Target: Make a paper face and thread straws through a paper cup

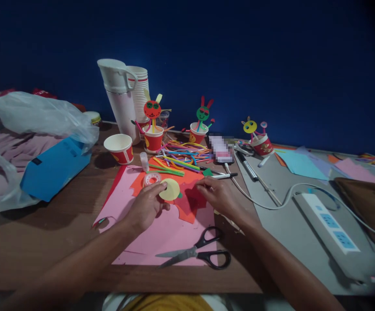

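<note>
My left hand pinches a pale yellow paper circle between thumb and fingers, above the pink sheet. To its right, my right hand has its fingertips pressed together over red paper; what they hold, if anything, I cannot make out. A small green paper piece shows just behind those fingers. Torn-edged orange paper lies under both hands. Beside my left fingers sits a roll of clear tape. Black-handled scissors rest partly spread at the sheet's front edge.
Paper-cup figures with an orange face, a green face and a yellow face stand behind coloured pipe cleaners. An empty paper cup and white jug are left. A power strip and cable lie right.
</note>
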Demonstrator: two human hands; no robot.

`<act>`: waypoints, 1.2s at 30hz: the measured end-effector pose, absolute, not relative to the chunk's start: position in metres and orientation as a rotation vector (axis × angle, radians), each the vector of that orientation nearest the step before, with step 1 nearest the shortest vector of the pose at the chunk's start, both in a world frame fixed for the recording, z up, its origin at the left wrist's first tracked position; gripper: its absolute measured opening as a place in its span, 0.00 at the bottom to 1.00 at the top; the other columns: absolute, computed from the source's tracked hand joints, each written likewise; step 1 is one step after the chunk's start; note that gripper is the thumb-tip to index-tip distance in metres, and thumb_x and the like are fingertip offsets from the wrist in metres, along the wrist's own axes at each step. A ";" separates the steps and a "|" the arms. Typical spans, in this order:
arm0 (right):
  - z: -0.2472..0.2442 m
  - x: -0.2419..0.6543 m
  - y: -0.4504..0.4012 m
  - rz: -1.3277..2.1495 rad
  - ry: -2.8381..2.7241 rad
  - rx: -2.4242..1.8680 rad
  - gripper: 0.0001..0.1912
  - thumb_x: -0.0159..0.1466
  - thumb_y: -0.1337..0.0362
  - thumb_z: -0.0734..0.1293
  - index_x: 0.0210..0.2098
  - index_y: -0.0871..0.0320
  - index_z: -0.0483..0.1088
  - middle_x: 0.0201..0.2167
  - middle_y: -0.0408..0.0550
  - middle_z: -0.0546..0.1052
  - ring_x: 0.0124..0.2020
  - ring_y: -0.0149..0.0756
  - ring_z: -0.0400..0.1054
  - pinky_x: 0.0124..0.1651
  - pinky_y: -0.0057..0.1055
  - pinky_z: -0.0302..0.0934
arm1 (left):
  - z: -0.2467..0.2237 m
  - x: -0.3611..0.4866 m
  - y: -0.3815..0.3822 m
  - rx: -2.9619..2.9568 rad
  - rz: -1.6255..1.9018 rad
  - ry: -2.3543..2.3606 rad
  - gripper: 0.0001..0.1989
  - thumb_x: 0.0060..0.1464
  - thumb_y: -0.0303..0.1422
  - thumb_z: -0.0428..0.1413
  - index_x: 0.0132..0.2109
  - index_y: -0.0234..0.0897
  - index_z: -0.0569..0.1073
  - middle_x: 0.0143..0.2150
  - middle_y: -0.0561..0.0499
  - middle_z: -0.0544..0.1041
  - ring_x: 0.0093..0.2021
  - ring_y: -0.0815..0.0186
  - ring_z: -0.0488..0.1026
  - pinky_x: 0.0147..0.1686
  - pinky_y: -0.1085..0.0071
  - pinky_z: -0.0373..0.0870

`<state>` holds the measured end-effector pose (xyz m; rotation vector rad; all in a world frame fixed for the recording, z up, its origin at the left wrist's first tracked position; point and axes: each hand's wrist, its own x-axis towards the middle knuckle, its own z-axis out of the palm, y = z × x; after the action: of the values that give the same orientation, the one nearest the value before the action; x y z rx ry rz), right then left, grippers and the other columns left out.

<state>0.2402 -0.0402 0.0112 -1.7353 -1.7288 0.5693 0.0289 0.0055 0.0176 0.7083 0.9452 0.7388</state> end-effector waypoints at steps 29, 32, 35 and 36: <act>0.008 0.204 -0.021 0.538 -2.150 -1.795 0.11 0.54 0.71 0.64 0.35 0.55 0.74 0.33 0.44 0.78 0.33 0.34 0.68 0.33 0.28 0.51 | 0.024 0.028 0.015 0.591 0.707 0.920 0.09 0.60 0.25 0.45 0.40 0.31 0.69 0.28 0.49 0.75 0.19 0.71 0.71 0.14 0.79 0.63; 0.008 0.205 -0.023 0.555 -2.116 -1.790 0.10 0.53 0.72 0.64 0.34 0.56 0.73 0.32 0.44 0.77 0.33 0.34 0.68 0.34 0.27 0.52 | 0.022 0.027 0.014 0.635 0.661 0.934 0.08 0.60 0.26 0.45 0.42 0.32 0.69 0.30 0.48 0.75 0.18 0.71 0.71 0.12 0.80 0.60; 0.007 0.207 -0.025 0.572 -2.086 -1.773 0.09 0.53 0.72 0.65 0.33 0.55 0.73 0.32 0.43 0.77 0.34 0.34 0.68 0.35 0.27 0.52 | 0.020 0.027 0.010 0.692 0.599 0.945 0.09 0.59 0.28 0.48 0.44 0.31 0.70 0.30 0.46 0.76 0.17 0.69 0.71 0.11 0.80 0.57; 0.007 0.208 -0.026 0.586 -2.078 -1.767 0.09 0.53 0.72 0.65 0.33 0.55 0.72 0.31 0.42 0.77 0.33 0.33 0.68 0.35 0.27 0.52 | 0.021 0.027 0.009 0.716 0.580 0.951 0.09 0.58 0.28 0.49 0.44 0.31 0.70 0.30 0.46 0.76 0.17 0.69 0.71 0.12 0.80 0.57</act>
<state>0.2079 -0.0257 0.0075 -1.7673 -2.0784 0.5855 0.0266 0.0086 0.0208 0.7159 0.9506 0.5804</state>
